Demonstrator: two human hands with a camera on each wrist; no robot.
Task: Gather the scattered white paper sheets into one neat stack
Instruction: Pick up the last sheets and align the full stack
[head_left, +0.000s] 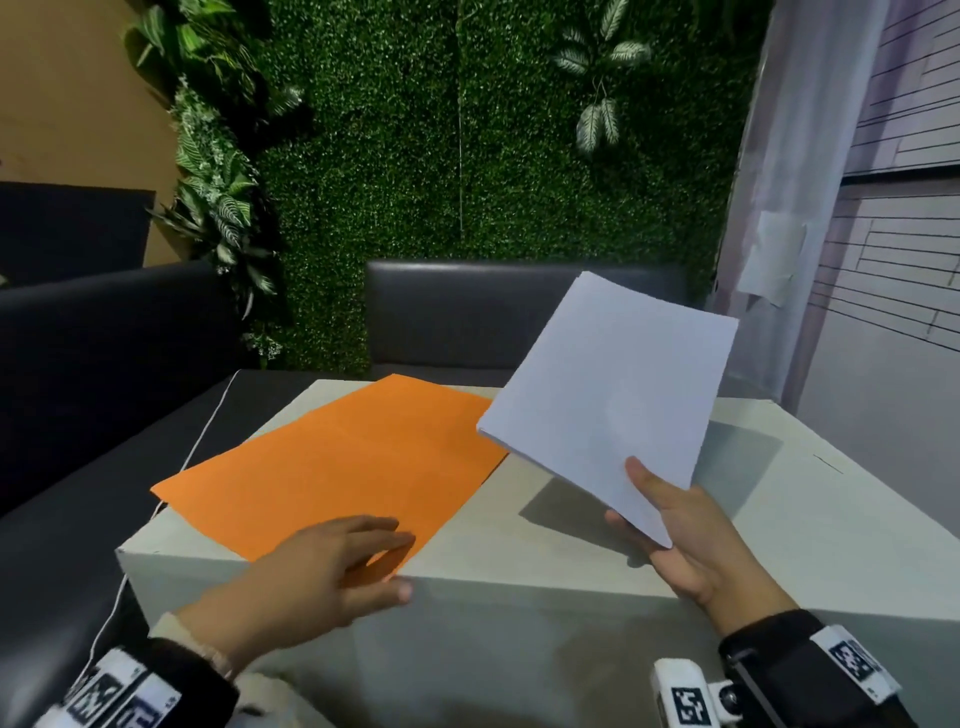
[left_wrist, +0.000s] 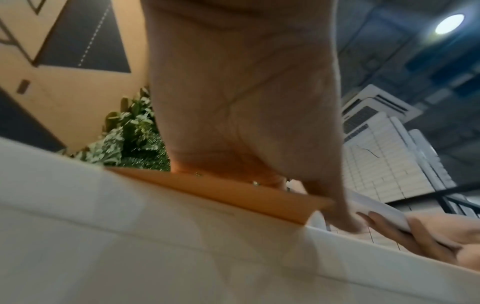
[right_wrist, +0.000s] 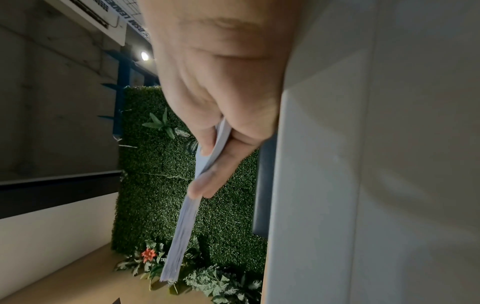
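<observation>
A stack of white paper sheets (head_left: 608, 395) hangs tilted in the air above the right half of the white table (head_left: 571, 551). My right hand (head_left: 680, 525) pinches its near corner, thumb on top and fingers underneath. The right wrist view shows the stack (right_wrist: 182, 236) edge-on between thumb and fingers of my right hand (right_wrist: 218, 148). An orange sheet (head_left: 337, 467) lies flat on the table's left half. My left hand (head_left: 322, 566) rests on its near corner with straight fingers, the thumb at the table's front edge. In the left wrist view, the left hand (left_wrist: 246, 123) lies over the orange sheet (left_wrist: 221, 193).
Dark sofas (head_left: 498, 312) stand behind and to the left of the table. A green plant wall (head_left: 467, 156) rises at the back. A thin white cord (head_left: 202, 441) runs along the table's left side. A pale wall (head_left: 883, 312) closes the right side.
</observation>
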